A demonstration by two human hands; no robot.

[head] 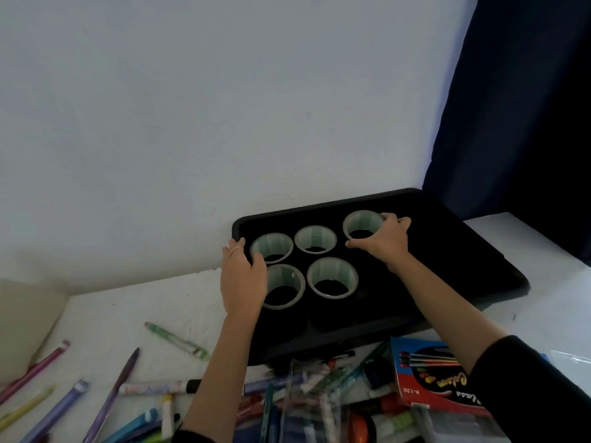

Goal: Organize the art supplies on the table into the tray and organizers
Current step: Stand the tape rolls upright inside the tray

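A black tray (463, 251) lies against the wall with several round, empty cup organizers standing in it. My right hand (385, 243) grips the rim of the far right cup (363, 222). My left hand (243, 276) rests at the tray's left edge, its thumb on the rim of the far left cup (271, 247) and its palm covering part of the near left cup (286, 287). Two more cups (315, 239) (332, 278) stand between them. Pens, markers and paint tubes (153, 386) lie scattered on the white table in front of the tray.
A red and blue box of colour pens (428, 375) lies near the tray's front right corner. A green pen (176, 340) and purple pens (118, 388) lie to the left. A dark blue curtain (518, 107) hangs at the right. A beige object (25, 321) stands at the far left.
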